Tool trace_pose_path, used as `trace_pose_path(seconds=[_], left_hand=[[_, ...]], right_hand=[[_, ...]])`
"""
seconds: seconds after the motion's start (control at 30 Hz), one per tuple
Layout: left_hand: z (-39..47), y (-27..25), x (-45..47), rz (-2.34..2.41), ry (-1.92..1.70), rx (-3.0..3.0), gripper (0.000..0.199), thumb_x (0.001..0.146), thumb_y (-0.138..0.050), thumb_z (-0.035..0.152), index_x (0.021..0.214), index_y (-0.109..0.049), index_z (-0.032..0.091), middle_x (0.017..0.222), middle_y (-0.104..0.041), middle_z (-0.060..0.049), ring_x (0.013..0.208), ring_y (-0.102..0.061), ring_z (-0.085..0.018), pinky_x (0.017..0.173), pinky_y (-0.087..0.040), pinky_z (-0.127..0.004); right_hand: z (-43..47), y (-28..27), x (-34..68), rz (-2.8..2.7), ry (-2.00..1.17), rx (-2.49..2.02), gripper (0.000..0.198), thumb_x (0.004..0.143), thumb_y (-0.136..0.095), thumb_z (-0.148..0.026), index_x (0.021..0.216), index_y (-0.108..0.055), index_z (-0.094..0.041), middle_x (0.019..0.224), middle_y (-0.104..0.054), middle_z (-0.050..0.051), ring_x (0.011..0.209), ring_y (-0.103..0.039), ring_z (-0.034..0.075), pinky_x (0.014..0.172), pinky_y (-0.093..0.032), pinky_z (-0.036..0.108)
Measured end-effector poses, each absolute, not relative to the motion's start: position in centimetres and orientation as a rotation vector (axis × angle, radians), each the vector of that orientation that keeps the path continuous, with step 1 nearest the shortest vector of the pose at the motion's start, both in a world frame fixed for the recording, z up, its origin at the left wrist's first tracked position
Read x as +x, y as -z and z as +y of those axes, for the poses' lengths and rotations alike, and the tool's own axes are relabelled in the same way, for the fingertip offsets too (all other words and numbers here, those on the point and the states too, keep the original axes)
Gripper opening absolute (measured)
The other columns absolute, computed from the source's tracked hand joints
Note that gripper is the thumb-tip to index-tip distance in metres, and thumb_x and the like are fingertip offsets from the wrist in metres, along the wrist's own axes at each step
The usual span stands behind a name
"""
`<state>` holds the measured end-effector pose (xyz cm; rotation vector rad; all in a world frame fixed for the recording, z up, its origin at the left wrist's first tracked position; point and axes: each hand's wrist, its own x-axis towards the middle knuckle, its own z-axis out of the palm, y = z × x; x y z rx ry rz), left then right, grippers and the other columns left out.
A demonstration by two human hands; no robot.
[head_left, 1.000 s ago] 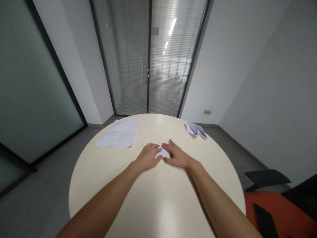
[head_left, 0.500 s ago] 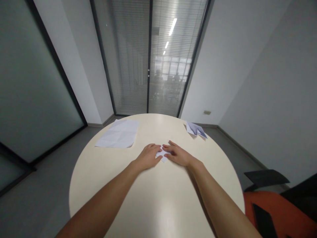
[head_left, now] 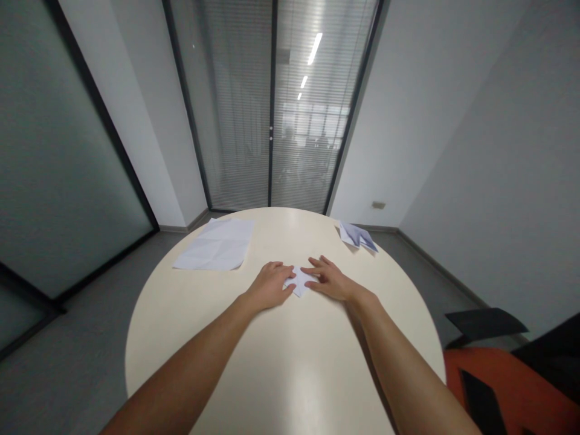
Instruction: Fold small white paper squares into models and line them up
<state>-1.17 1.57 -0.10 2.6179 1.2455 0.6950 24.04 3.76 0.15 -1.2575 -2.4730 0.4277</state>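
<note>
A small folded white paper (head_left: 299,281) lies flat on the table, one pointed corner towards me and a crease line showing down it. My left hand (head_left: 270,286) rests at its left side; thumb and fingers are apart, their tips touching the paper's left edge. On the right side, my right hand (head_left: 333,281) has its fingers spread, with the tips at or just above the paper's right part. Whether those tips press on it I cannot tell. Parts of the paper's side edges are hidden under the fingertips.
The round cream table (head_left: 290,350) carries a large creased white sheet (head_left: 217,244) at the back left and a folded, standing paper (head_left: 357,235) at the back right. An orange chair (head_left: 498,380) with black armrests stands to the right. A glass partition (head_left: 244,121) rises behind.
My right hand has moved slightly right and its fingers have spread, uncovering more of the folded paper. My left hand stays nearly where it was.
</note>
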Motion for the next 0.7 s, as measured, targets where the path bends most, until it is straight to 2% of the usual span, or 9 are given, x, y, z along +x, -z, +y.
trace_pose_path(seconds=[0.1,0.17,0.27,0.33,0.4,0.5,0.7], left_hand=[[1.1,-0.2,-1.0,1.260,-0.694,2.610,0.047,0.087,-0.066,0.041,0.128,-0.063,0.019,0.128,-0.069,-0.008,0.127,-0.053,-0.034,0.112,-0.036,-0.051],[0.9,-0.3,-0.9,1.261,-0.690,2.606,0.052,0.086,-0.066,0.045,0.131,-0.061,0.019,0.130,-0.068,-0.009,0.127,-0.053,-0.035,0.112,-0.036,-0.051],[0.8,-0.6,-1.0,1.231,-0.675,2.616,0.050,0.087,-0.063,0.049,0.127,-0.063,0.019,0.133,-0.065,-0.010,0.128,-0.052,-0.034,0.112,-0.036,-0.050],[0.8,-0.8,-1.1,1.209,-0.660,2.620,0.047,0.088,-0.062,0.050,0.124,-0.064,0.019,0.135,-0.064,-0.010,0.127,-0.053,-0.032,0.113,-0.036,-0.048],[0.9,-0.9,-1.1,1.201,-0.640,2.613,0.047,0.087,-0.065,0.048,0.124,-0.064,0.019,0.137,-0.062,-0.010,0.128,-0.053,-0.031,0.113,-0.036,-0.047],[1.0,-0.8,-1.2,1.207,-0.619,2.590,0.044,0.087,-0.067,0.043,0.123,-0.064,0.019,0.139,-0.061,-0.010,0.130,-0.051,-0.030,0.114,-0.037,-0.046],[1.6,-0.4,-1.2,1.246,-0.685,2.547,0.028,0.090,-0.064,0.026,0.116,-0.068,0.020,0.129,-0.066,-0.010,0.122,-0.057,-0.028,0.109,-0.042,-0.045]], right_hand=[[3.5,-0.2,24.1,-2.440,-0.445,-1.390,0.060,0.086,-0.063,-0.063,0.138,-0.061,-0.033,0.158,-0.039,0.012,0.151,-0.021,0.040,0.118,-0.016,0.066],[3.3,-0.4,23.5,-2.442,-0.440,-1.421,0.069,0.082,-0.065,-0.068,0.141,-0.058,-0.032,0.159,-0.038,0.013,0.150,-0.021,0.041,0.117,-0.016,0.067],[3.0,-0.5,22.5,-2.465,-0.441,-1.420,0.083,0.078,-0.066,-0.072,0.147,-0.052,-0.028,0.159,-0.037,0.015,0.149,-0.024,0.041,0.118,-0.017,0.066],[3.0,-0.4,22.4,-2.468,-0.444,-1.408,0.086,0.077,-0.066,-0.073,0.148,-0.051,-0.026,0.159,-0.036,0.016,0.149,-0.025,0.041,0.118,-0.018,0.065],[3.2,-0.3,22.8,-2.463,-0.453,-1.380,0.083,0.079,-0.065,-0.073,0.145,-0.054,-0.025,0.159,-0.037,0.016,0.149,-0.026,0.041,0.118,-0.020,0.064],[3.7,0.0,23.8,-2.445,-0.460,-1.293,0.067,0.085,-0.062,-0.067,0.138,-0.062,-0.025,0.155,-0.043,0.017,0.148,-0.030,0.038,0.118,-0.021,0.061],[4.2,-0.1,25.0,-2.331,-0.502,-1.150,0.039,0.093,-0.059,-0.054,0.113,-0.077,-0.025,0.133,-0.066,0.015,0.136,-0.050,0.033,0.118,-0.025,0.060]])
